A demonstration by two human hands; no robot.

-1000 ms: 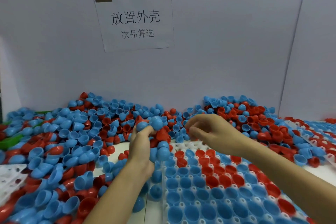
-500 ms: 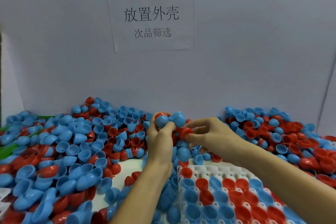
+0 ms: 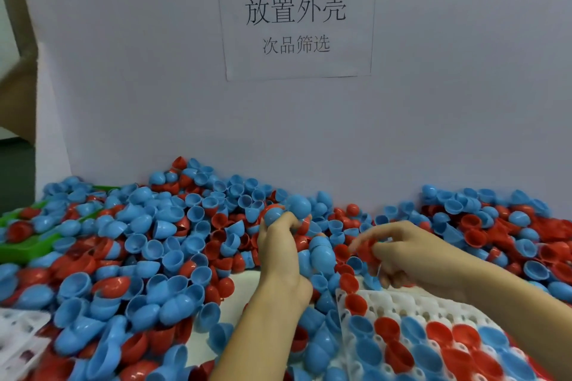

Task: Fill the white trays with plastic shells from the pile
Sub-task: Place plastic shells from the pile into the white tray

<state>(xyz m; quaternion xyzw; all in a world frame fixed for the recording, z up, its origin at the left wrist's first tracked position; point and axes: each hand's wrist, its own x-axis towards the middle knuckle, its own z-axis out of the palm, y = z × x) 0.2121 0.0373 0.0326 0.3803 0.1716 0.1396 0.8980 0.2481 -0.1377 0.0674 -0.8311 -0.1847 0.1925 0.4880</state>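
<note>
A big pile of blue and red plastic shells (image 3: 161, 244) covers the table against the back wall. My left hand (image 3: 280, 252) is raised over the pile and grips a handful of shells (image 3: 294, 209), blue ones showing above its fingers. My right hand (image 3: 405, 252) pinches a red shell (image 3: 366, 252) just beyond the far edge of the white tray (image 3: 399, 303). The tray at the lower right holds rows of red and blue shells in its round pockets, and its far row has open pockets.
A second white tray (image 3: 18, 328) lies at the lower left edge, partly under shells. A green tray (image 3: 28, 246) pokes out of the pile at the left. A paper sign (image 3: 297, 14) hangs on the grey wall behind the pile.
My right hand took a red shell from my left hand and drew it to the right and down toward the tray. The left hand stayed raised with its handful.
</note>
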